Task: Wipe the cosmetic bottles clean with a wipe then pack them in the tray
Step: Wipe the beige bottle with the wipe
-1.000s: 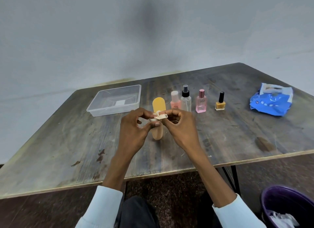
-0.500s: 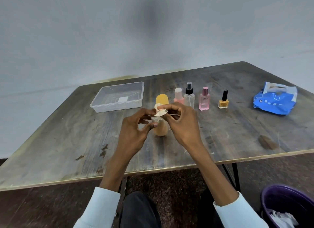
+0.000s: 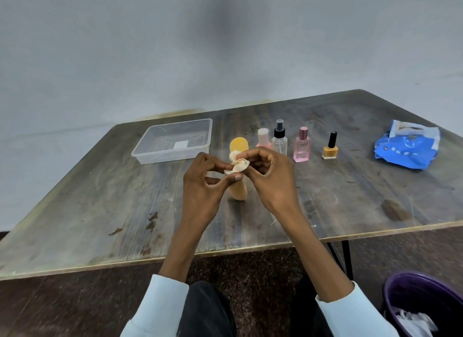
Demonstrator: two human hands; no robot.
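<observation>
A small crumpled beige wipe [image 3: 238,164] is pinched between my left hand [image 3: 204,183] and my right hand [image 3: 271,178] above the table's middle. Behind the hands lies a tan bottle [image 3: 238,188] with an orange-yellow cap [image 3: 238,144], partly hidden. Standing in a row to its right are a pale pink bottle [image 3: 263,138], a clear spray bottle [image 3: 279,138], a pink perfume bottle [image 3: 302,146] and a yellow nail-polish bottle [image 3: 330,148]. The clear plastic tray [image 3: 150,152] sits at the back left with nothing in it but a white label.
A blue wipe packet [image 3: 407,148] lies at the far right of the worn wooden table [image 3: 100,211]. A purple bin [image 3: 411,294] holding used wipes stands on the floor at the lower right, beside the table's leg.
Both hands have kept working the wipe between their fingertips, and it now looks more rolled and bunched. The bottles and the tray have stayed in place.
</observation>
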